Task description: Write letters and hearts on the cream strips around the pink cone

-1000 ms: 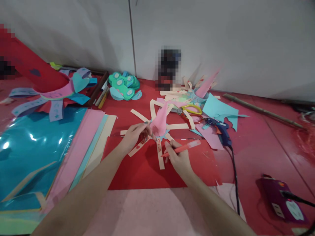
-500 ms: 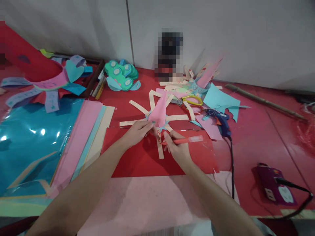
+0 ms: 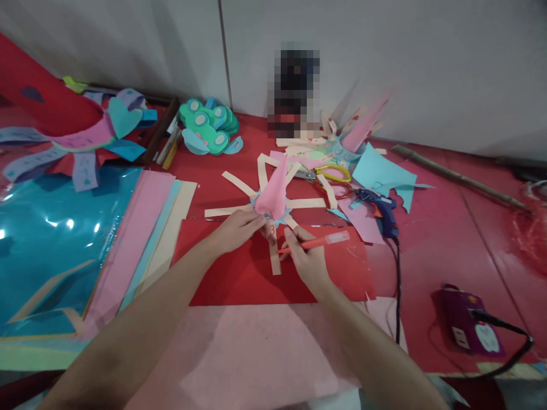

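My left hand (image 3: 243,230) is closed at the base of a pink paper cone (image 3: 274,191), its fingers pinching the top of a cream paper strip (image 3: 276,261) there. Several such strips spread out like rays from a light-blue ring around the cone. Red lettering shows on the upper part of the strip nearest me, partly covered by my fingers. In my right hand (image 3: 304,256) is a red-orange marker (image 3: 314,244), its tip at the strip just below the lettering. Beneath lies a red sheet (image 3: 239,279).
Scissors (image 3: 332,173), a blue glue gun (image 3: 382,212) with a cord and paper scraps lie right of the cone. A purple power strip (image 3: 468,319) sits far right, a stick (image 3: 457,176) behind. At left are coloured sheets (image 3: 123,239), green cutouts (image 3: 209,128) and a red paper hat (image 3: 51,97).
The marker tip has shifted slightly down the strip. The left hand keeps its place at the cone's base. The whole view has moved a little.
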The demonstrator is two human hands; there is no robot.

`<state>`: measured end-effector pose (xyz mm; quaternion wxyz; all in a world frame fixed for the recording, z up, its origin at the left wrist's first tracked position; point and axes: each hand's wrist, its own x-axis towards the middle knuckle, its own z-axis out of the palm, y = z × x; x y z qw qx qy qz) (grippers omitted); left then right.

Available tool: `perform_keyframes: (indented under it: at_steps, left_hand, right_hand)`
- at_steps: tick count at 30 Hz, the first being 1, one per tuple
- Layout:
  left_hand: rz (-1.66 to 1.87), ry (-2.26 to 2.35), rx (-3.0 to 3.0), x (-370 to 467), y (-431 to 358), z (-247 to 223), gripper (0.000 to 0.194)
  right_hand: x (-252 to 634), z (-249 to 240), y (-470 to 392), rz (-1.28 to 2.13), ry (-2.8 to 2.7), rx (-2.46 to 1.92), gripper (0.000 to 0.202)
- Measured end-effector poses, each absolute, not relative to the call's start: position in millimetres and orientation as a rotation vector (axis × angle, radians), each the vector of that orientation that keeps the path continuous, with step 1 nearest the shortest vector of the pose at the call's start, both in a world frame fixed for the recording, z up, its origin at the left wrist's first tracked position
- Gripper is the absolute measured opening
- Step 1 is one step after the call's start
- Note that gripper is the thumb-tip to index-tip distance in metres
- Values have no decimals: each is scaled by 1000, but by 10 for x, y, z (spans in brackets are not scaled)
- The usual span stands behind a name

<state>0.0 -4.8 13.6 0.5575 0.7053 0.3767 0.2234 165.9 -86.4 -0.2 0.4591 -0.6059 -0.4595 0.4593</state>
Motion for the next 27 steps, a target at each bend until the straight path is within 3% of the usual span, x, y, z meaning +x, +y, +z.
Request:
perform_keyframes:
  at_steps: [27]
  left_hand:
    - [632, 982, 1439, 24, 40, 113, 32]
  right_hand:
    - [1687, 54, -851, 1150, -846, -1371, 48]
